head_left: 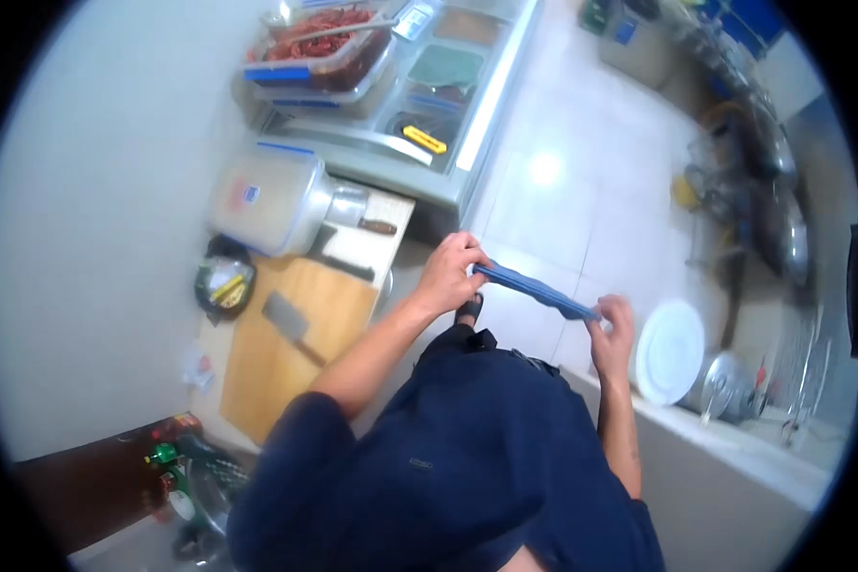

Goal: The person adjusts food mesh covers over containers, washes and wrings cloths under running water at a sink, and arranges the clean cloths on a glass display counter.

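A narrow, folded blue strip of cloth-like material [539,290] is stretched between my two hands in front of my body, over the floor. My left hand [453,272] pinches its left end between thumb and fingers. At the other end, which hangs slightly lower in view, my right hand [614,329] pinches it the same way. The strip looks layered, with a wavy lower edge; its exact kind cannot be made out.
Left, a wooden cutting board [248,372] bears a cleaver [286,316]. Behind it are a lidded plastic container [262,200] and more knives. A glass-topped freezer [391,148] carries tubs of red food. A white round lid [670,353] stands right, by a ledge [734,443].
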Tool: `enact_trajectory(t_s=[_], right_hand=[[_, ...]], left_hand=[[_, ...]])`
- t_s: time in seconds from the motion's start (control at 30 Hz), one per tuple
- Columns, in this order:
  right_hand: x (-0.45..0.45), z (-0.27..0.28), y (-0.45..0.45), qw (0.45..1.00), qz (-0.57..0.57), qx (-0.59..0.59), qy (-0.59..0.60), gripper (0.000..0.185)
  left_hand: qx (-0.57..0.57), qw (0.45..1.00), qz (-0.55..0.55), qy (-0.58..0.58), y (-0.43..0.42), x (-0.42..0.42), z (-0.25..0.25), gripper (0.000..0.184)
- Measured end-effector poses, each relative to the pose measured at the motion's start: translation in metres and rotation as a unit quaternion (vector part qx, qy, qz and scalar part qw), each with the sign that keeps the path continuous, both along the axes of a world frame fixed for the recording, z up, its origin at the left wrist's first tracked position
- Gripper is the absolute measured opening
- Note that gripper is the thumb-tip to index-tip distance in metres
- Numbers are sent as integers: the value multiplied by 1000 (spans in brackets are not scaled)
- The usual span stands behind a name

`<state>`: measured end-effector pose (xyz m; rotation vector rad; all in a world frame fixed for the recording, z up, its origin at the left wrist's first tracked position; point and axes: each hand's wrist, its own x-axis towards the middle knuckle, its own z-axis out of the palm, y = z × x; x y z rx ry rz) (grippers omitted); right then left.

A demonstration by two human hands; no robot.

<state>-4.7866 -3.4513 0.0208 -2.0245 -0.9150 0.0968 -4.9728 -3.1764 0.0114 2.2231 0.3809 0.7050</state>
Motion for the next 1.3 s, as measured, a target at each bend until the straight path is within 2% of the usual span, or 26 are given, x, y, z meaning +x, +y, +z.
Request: enact_trajectory(t_s=[0.07, 0.1, 0.13, 0.17, 0.2, 0.27, 0.3, 0.33, 0.4, 0.47, 0.53, 0.57, 0.63, 0.7, 0.73, 0.8, 0.87, 0.9, 0.93, 1.0, 1.03, 1.1, 1.17, 1.2, 1.27, 1.3], right_hand=[[62, -18, 18, 985, 21, 48, 166, 14], [83, -12, 30, 960, 24, 88, 263, 13], [98, -5, 41, 924, 22, 127, 359, 13], [125, -17, 40, 939, 11, 101, 328, 16], [143, -16, 56, 938, 7, 103, 330, 16], [186, -9, 98, 906, -59, 161, 387, 21], [210, -13, 115, 907, -77, 148, 386, 22], [234, -19, 133, 907, -98, 131, 387, 23], [277, -26, 164, 879, -111, 184, 425, 27], [350, -48, 210, 875, -92, 164, 447, 31], [392, -51, 244, 861, -121, 179, 460, 31], [420, -53, 255, 882, -118, 156, 428, 31], [467, -44, 288, 903, -96, 138, 395, 28], [492, -29, 323, 904, -34, 149, 400, 29], [507, -21, 343, 901, 10, 147, 407, 29], [524, -3, 377, 952, 121, 52, 277, 30], [545, -6, 413, 950, 112, 69, 284, 33], [560, -4, 428, 952, 123, 66, 272, 35], [575, -5, 444, 954, 134, 61, 262, 37], [601, -6, 477, 966, 151, 34, 208, 40], [612, -8, 497, 976, 154, 11, 154, 43], [641, -10, 538, 977, 153, -7, 147, 45], [667, -19, 570, 980, 158, -19, 120, 44], [680, -22, 590, 972, 128, -65, 185, 40], [715, -46, 632, 961, 160, -37, 223, 34], [726, -57, 650, 936, 181, -18, 300, 35]], left_hand=[[-7, 1000, -15, -22, 43, 53, -11, 16], [-179, 982, -59, 9, 57, 76, -15, 17], [-345, 932, -106, 41, 70, 96, -21, 18], [-437, 885, -145, 64, 83, 118, -29, 19], [-436, 885, -148, 68, 95, 142, -33, 19], [-447, 891, -68, 37, 112, 201, -42, 20], [-428, 901, -24, 72, 122, 227, -42, 20], [-421, 906, 11, 32, 129, 255, -54, 18], [-458, 888, 23, -30, 142, 308, -69, 15], [-454, 887, 57, -59, 168, 363, -59, 13], [-427, 900, 66, -50, 188, 402, -67, 14], [-382, 916, 116, -21, 193, 427, -64, 18], [-326, 930, 170, -9, 208, 482, -46, 22], [-337, 924, 153, -94, 201, 525, -27, 25], [-308, 942, 132, -8, 205, 547, -3, 26], [-251, 961, 117, 14, 209, 585, 13, 25], [-228, 963, 147, 3, 229, 620, 19, 26], [-319, 939, 131, -3, 243, 632, 24, 30], [-317, 937, 143, -10, 257, 647, 15, 30], [-513, 850, 100, -64, 290, 676, 3, 35], [-552, 828, 86, -44, 306, 685, 6, 40], [-581, 811, 69, -18, 348, 711, 14, 43], [-648, 760, 46, -1, 379, 729, 14, 50], [-643, 765, 38, 18, 400, 737, 15, 52], [-646, 761, 62, 16, 434, 753, -1, 52], [-643, 763, 62, 16, 449, 751, -7, 50]])
